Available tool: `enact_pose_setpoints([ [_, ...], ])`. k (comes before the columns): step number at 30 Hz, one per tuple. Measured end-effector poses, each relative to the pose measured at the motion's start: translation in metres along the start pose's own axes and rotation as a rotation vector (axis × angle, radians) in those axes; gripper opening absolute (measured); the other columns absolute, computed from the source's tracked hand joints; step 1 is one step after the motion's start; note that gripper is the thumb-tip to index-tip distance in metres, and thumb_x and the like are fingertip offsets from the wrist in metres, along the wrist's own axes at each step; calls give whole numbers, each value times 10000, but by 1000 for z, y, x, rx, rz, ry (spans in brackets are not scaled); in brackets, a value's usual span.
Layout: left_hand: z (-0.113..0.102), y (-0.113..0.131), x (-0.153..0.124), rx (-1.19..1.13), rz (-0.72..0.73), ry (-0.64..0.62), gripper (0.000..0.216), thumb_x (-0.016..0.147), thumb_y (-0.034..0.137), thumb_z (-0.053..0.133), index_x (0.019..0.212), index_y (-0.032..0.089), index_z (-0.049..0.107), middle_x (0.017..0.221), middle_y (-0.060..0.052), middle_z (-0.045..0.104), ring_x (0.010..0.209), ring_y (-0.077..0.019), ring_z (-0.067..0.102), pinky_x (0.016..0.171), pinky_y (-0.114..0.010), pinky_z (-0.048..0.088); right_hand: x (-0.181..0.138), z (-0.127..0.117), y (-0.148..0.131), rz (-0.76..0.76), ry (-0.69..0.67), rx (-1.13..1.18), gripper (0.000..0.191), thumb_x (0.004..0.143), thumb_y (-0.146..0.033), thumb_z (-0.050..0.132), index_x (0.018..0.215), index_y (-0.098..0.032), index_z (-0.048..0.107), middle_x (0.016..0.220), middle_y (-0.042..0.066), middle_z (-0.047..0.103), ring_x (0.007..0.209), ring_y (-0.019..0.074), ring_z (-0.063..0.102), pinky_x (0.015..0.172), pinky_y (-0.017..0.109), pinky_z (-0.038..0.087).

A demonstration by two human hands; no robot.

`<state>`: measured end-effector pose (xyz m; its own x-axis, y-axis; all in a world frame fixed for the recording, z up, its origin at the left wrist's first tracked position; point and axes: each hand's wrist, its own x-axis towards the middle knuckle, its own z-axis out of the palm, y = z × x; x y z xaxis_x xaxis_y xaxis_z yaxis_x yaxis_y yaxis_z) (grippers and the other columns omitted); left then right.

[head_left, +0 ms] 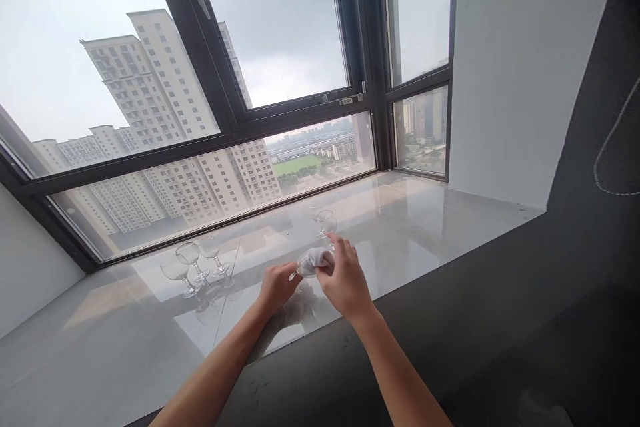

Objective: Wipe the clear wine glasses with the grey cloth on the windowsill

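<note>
Both of my hands meet over the glossy window sill (410, 227). My left hand (277, 285) is closed on the stem end of a small glass (295, 273), most of which is hidden. My right hand (344, 278) is closed on a white cloth (314, 259) that is wrapped round the bowl of that glass. Another stemmed glass (325, 221) stands upright on the sill just beyond my right hand. Three more stemmed glasses (193, 263) stand in a group to the left.
Large dark-framed windows (235, 123) run along the back of the sill, with tower blocks outside. A white wall (515, 67) closes the sill on the right. A dark surface (500, 320) lies in front of the sill.
</note>
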<state>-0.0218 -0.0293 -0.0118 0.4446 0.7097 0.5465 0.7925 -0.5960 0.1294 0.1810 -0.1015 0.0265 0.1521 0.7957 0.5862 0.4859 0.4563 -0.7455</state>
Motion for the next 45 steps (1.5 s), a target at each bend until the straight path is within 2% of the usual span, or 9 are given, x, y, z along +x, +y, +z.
enact_pose_setpoints([
  [3,1,-1,0,10,-9,0,220,884,253,570,710,188,688,655,5,665,573,-104,528,581,-210,302,1,-3,4,77,-59,60,587,807,-200,574,1366,-257,402,1127,69,623,954,222,629,786,330,511],
  [5,1,-1,0,7,-15,4,232,891,263,564,709,188,688,653,3,665,574,-105,531,581,-210,301,1,-5,4,80,-67,69,581,830,-207,555,1380,-263,378,1086,53,637,895,206,639,748,307,503],
  [14,3,-2,0,-27,13,32,275,886,265,565,641,173,652,606,17,610,532,-87,442,565,-215,287,2,-13,-2,-37,-155,108,511,836,-156,525,1331,-262,455,1043,42,668,911,192,636,769,281,481],
  [22,1,1,0,-58,15,52,359,912,316,518,603,163,623,579,17,575,516,-82,403,552,-212,288,0,-18,-10,-4,-178,129,522,854,-384,609,1343,-263,471,1021,43,683,925,201,647,747,270,486],
  [27,-2,3,0,-55,15,11,297,899,282,527,659,174,665,639,6,623,544,-84,430,574,-208,305,0,-12,-8,30,-132,49,474,845,-281,577,1311,-257,497,1016,47,671,902,200,639,723,274,482],
  [35,0,3,1,-69,-13,28,333,911,324,526,654,169,670,603,11,601,538,-87,423,565,-210,299,-1,-9,-9,-124,-80,-12,560,875,-158,468,1416,-249,354,1287,104,559,1024,216,593,752,301,490],
  [38,-1,3,1,-91,-15,46,310,897,307,542,657,167,678,604,9,606,543,-88,444,569,-207,306,-2,-11,-12,-135,-134,-21,600,902,-153,430,1471,-269,278,1227,92,582,965,207,600,731,302,487],
  [43,-1,2,1,-95,-14,18,253,873,235,547,671,167,683,618,4,623,548,-91,468,574,-206,315,-3,-18,-15,-95,-208,-36,660,852,-315,617,1448,-305,334,1144,72,591,909,210,596,765,328,493],
  [45,-1,2,1,-84,-19,5,249,866,237,549,668,169,684,623,1,629,551,-94,474,578,-209,321,-2,-20,-14,-87,-225,-51,710,815,-299,655,1450,-310,340,1134,72,586,916,213,589,754,316,493],
])
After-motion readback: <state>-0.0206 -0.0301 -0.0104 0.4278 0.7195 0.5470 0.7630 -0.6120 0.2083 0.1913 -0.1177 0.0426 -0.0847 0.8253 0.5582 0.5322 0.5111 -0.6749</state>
